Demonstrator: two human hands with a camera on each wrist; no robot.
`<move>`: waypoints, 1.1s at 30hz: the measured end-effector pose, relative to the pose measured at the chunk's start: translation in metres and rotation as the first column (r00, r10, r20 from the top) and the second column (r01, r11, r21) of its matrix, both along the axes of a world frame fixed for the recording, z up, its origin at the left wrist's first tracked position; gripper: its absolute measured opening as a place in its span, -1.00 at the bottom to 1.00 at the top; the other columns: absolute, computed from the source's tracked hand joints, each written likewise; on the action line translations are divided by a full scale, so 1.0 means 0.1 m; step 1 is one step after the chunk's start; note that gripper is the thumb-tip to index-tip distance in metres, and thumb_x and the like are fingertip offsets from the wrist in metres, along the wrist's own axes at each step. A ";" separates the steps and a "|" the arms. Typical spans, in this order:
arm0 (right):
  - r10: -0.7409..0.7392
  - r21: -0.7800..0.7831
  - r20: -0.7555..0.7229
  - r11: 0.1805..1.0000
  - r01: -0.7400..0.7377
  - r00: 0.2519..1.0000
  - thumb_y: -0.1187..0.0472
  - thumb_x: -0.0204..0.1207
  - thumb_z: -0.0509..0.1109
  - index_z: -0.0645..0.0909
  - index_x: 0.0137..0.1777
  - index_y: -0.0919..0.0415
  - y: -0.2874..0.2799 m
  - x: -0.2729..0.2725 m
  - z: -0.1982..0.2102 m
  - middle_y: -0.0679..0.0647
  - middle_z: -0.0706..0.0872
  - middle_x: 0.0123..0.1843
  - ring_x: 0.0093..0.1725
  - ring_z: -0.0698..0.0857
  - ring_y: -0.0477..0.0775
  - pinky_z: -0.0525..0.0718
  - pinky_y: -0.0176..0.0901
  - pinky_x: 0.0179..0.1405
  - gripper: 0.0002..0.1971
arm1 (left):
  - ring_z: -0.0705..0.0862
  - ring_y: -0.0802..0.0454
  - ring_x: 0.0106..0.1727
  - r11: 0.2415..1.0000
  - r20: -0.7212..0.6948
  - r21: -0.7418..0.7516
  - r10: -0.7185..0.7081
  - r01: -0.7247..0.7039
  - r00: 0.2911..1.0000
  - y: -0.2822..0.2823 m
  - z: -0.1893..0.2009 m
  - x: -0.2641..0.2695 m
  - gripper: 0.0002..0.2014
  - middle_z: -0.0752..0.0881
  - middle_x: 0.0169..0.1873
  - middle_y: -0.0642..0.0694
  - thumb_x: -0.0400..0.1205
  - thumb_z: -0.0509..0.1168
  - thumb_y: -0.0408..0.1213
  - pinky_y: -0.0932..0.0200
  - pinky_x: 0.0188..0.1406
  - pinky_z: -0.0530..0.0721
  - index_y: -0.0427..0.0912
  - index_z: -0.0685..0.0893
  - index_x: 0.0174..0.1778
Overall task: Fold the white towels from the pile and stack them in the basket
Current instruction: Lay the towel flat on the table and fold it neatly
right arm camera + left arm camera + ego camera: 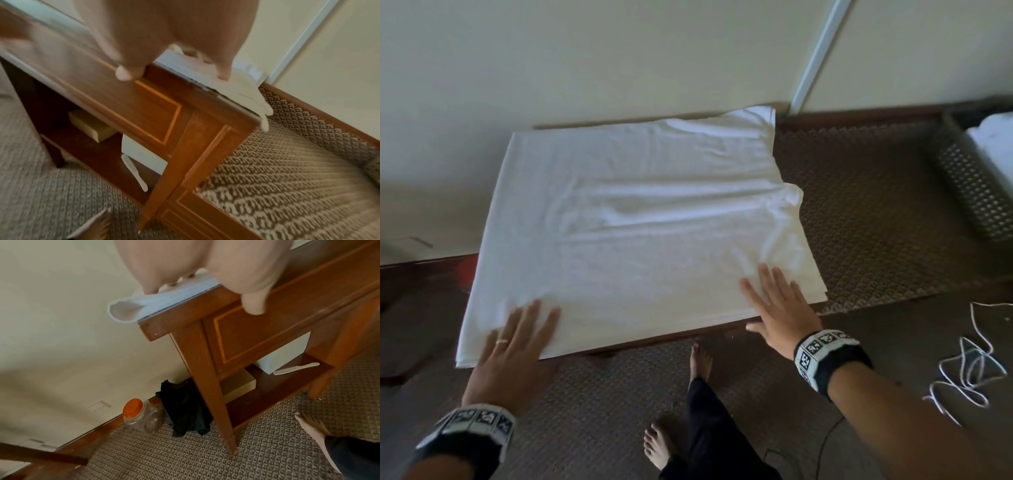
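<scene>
A white towel (626, 219), folded over once, lies flat across the top of a wooden table (654, 337) and overhangs its left end (123, 311) and right end (246, 94). My left hand (517, 342) rests flat on the towel's near left corner with the fingers straight. My right hand (777, 305) lies flat on the near right corner, fingers spread, thumb over the table edge. At the far right stands a grey perforated basket (976, 185) with white towels (993, 137) in it.
The table stands against a cream wall on patterned carpet (876, 205). A white cord (969, 370) lies coiled on the floor to the right. My bare feet (700, 356) are by the table's front. Under the table are boxes (283, 352), a comb, a jar (141, 415) and dark cloth.
</scene>
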State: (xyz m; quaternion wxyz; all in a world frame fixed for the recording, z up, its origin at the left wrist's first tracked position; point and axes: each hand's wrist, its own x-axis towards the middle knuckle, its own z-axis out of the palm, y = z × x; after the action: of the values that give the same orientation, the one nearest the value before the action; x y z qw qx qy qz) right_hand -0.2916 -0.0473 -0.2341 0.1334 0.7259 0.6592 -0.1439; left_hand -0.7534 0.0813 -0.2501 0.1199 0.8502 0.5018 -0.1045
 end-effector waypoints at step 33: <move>-0.206 -0.110 0.271 0.964 0.243 0.940 0.34 0.61 0.25 0.67 0.15 0.15 1.57 0.73 0.99 0.16 0.75 0.11 0.07 0.75 0.27 0.71 0.04 -0.03 -0.77 | 0.68 -0.06 0.24 0.974 -0.303 -0.061 0.190 -0.218 0.934 1.83 0.90 0.39 -0.68 0.68 0.29 0.01 0.70 0.17 -0.27 -0.01 0.30 0.65 0.20 0.63 0.25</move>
State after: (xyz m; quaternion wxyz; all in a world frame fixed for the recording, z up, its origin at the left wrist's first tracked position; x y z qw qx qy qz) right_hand -0.2181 0.1101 -0.1349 0.2519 0.7976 0.5370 -0.1093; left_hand -0.7148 0.2648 -0.1605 0.0933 0.7619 0.5940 -0.2408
